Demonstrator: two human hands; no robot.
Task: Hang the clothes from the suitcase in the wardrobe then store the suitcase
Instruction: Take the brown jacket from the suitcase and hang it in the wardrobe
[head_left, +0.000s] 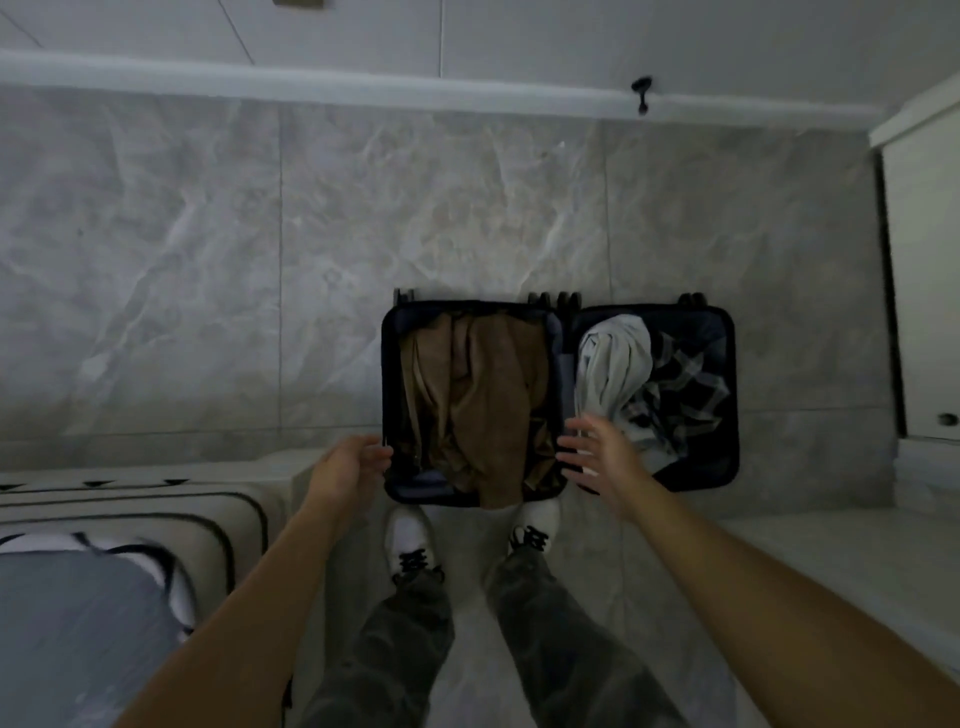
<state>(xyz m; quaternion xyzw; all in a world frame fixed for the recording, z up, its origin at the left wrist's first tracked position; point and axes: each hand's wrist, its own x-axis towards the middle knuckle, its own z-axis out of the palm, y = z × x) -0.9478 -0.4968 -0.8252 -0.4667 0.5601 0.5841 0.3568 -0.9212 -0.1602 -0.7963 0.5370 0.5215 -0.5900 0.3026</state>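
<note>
Pos.: person stands, shoes (410, 540) touching the near rim of the suitcase (387, 364), which lies at 12 o'clock from the feet, opened flat on the tiled floor.

L hand (348, 467): at the case's near-left corner, 11 o'clock from the feet. Fingers curled at the rim, but blur means I cannot tell if they grip it.

R hand (602, 457): at 1 o'clock, over the hinge line. Fingers spread and straight, holding nothing.

Contents: L half holds brown garments (483, 395); R half holds a pale grey garment (613, 364) beside a plaid garment (680, 384). Both halves look full.

Surroundings: bed (130, 519) at 8 o'clock. White cabinet (924, 291) w/ knob at 3 o'clock, prob. the wardrobe, door looks closed.

Assessment: task at its start. Case is open; no item lifted or hung. Remaining: all garments to hang, then close and store the case.
</note>
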